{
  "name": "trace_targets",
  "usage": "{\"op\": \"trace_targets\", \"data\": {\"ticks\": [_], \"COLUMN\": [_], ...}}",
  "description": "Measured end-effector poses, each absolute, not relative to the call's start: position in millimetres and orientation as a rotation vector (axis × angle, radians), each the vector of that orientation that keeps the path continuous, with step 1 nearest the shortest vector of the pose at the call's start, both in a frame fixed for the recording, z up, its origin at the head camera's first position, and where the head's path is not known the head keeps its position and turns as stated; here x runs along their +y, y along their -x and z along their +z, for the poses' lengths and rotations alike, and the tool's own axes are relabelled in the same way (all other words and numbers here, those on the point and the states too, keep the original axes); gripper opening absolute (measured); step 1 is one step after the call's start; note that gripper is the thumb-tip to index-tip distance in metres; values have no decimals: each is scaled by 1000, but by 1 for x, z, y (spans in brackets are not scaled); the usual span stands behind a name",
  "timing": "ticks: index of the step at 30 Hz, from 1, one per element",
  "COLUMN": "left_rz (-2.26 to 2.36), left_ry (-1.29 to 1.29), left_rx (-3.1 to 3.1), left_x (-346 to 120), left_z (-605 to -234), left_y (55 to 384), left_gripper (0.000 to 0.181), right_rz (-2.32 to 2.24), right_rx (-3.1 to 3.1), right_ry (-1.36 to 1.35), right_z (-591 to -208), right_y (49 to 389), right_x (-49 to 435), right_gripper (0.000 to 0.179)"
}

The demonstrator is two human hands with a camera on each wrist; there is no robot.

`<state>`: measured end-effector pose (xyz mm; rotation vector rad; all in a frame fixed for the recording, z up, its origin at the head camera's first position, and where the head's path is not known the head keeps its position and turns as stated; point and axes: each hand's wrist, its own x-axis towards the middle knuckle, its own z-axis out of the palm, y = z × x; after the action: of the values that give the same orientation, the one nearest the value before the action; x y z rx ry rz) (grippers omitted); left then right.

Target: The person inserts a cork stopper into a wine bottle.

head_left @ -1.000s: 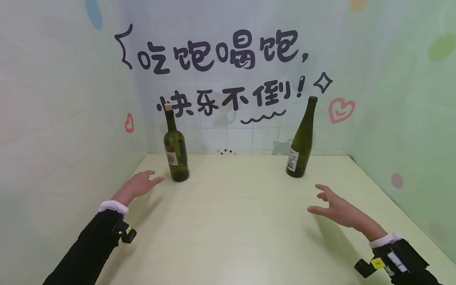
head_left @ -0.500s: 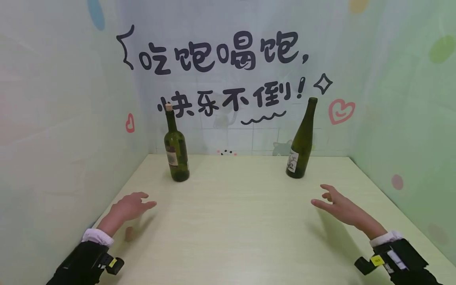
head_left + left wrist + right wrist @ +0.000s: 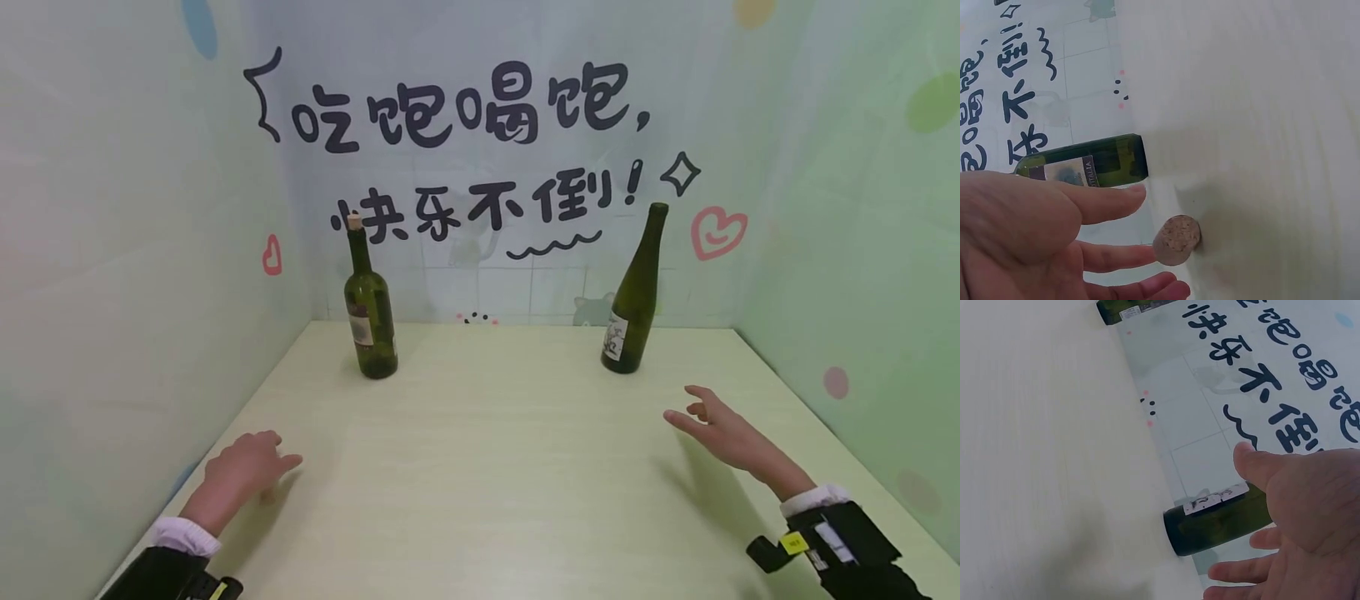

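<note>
Dark green bottles (image 3: 370,312), tan cork (image 3: 1177,239), pale yellow-green table (image 3: 510,467).

Pale wooden table (image 3: 510,500); pastel green walls (image 3: 847,208); back wall black lettering (image 3: 465,108), tiles.

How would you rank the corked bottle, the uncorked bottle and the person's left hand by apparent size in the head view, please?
1. Uncorked bottle, the tallest.
2. Corked bottle, a little shorter.
3. Left hand, smallest, though it is nearer the camera, so its true size against the bottles is unsure.
</note>
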<state>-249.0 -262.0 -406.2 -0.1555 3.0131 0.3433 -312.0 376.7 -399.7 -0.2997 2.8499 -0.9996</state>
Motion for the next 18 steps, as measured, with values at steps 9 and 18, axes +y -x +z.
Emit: {"op": "trace_targets", "data": {"ticks": [9, 18], "left_rz": [386, 419], "left_ry": [155, 64], "left_rx": [3000, 3048], "left_x": [-269, -268], "left_z": [-420, -420], "left_y": [235, 229], "left_gripper": [42, 50], "right_rz": [-1010, -1051], "right_rx": [2852, 2854], "right_ry": [268, 253], "right_z": [-403, -407], "right_y": [315, 318], "right_x": [380, 385], "right_gripper": [98, 92]}}
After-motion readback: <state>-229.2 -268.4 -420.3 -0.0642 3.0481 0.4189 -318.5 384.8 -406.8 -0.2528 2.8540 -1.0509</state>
